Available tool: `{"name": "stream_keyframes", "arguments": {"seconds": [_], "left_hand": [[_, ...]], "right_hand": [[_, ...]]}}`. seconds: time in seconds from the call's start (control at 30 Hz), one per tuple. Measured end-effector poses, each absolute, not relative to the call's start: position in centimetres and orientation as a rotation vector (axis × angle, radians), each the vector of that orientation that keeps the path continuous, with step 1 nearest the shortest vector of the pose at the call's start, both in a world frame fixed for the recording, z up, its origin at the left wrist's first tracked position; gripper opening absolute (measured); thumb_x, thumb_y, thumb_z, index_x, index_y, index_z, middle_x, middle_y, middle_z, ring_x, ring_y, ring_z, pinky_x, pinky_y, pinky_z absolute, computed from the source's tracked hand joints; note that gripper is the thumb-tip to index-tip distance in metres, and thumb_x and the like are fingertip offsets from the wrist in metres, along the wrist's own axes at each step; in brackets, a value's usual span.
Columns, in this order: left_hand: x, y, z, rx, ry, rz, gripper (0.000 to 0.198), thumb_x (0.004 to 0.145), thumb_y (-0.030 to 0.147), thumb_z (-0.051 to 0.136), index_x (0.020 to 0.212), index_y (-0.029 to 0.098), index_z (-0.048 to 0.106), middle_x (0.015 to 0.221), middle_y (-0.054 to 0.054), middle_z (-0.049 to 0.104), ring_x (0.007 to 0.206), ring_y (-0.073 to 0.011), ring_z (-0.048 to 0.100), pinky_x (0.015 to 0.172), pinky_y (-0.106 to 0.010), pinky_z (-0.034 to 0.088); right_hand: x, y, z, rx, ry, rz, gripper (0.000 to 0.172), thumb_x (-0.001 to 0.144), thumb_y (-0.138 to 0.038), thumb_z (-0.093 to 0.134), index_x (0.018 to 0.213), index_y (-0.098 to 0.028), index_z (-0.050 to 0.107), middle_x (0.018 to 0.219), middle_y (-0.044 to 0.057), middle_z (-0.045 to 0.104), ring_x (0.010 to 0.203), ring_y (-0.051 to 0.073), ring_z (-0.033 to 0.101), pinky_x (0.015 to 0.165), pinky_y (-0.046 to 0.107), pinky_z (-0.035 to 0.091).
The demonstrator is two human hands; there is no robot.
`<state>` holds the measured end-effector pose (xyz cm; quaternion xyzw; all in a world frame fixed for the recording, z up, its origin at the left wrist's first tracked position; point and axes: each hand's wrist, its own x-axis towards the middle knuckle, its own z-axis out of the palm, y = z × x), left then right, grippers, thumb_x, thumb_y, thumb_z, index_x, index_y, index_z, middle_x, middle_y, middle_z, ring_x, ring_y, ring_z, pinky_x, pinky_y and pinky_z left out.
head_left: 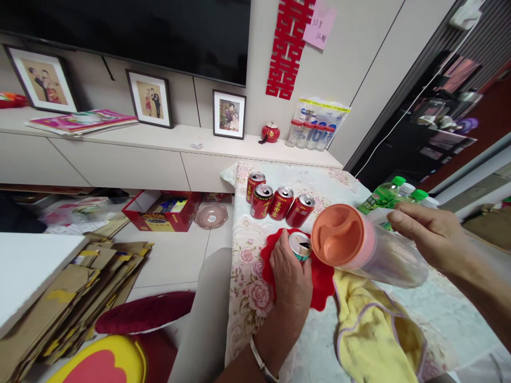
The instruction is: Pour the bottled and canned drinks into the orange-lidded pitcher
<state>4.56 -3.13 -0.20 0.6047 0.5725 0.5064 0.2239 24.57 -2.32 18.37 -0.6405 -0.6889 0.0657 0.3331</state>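
My left hand (291, 274) is wrapped round an opened drink can (299, 246) standing on a red scalloped mat (323, 287). My right hand (435, 234) grips the handle of a clear plastic pitcher (395, 263) with an orange lid (338, 235). The pitcher is tilted far over, its lid beside the can's top. Whether liquid is flowing cannot be made out. Behind the mat stand several red drink cans (281, 203) close together, at least some of them opened.
A yellow cloth (375, 330) lies crumpled at the table's near side. Green-capped bottles (385, 192) stand at the right. On the cabinet behind are glass jars (309, 135), a red pot (270, 132) and framed photos (229, 114). Flattened cardboard (91, 287) and a red box (163, 211) lie on the floor.
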Motion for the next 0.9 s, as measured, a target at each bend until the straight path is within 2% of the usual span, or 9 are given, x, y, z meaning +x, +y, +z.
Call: {"name": "stream_keyframes", "arguments": {"seconds": [0.43,0.9], "left_hand": [[4.55,-3.09,-0.22,1.671,1.574,1.398,0.077,0.086,0.001,0.061,0.157,0.010,0.033,0.151,-0.026,0.055,0.141,-0.0393,0.055,0.115,-0.060,0.047],[4.72,-3.04,-0.44,1.670,1.578,1.423,0.078,0.086,0.002,0.061,0.157,0.014,0.032,0.152,-0.025,0.054,0.141,-0.0393,0.055,0.115,-0.061,0.047]], "right_hand": [[24.56,-2.33,18.35,-1.676,-1.808,0.156,0.069,0.083,-0.084,0.058,0.055,-0.024,0.041,0.058,-0.003,0.032,0.054,0.013,0.032,0.049,0.029,0.025],[24.71,-2.27,18.28,-1.686,-1.801,0.175,0.069,0.083,-0.085,0.058,0.054,-0.025,0.043,0.057,-0.001,0.034,0.055,0.016,0.034,0.050,0.032,0.026]]}}
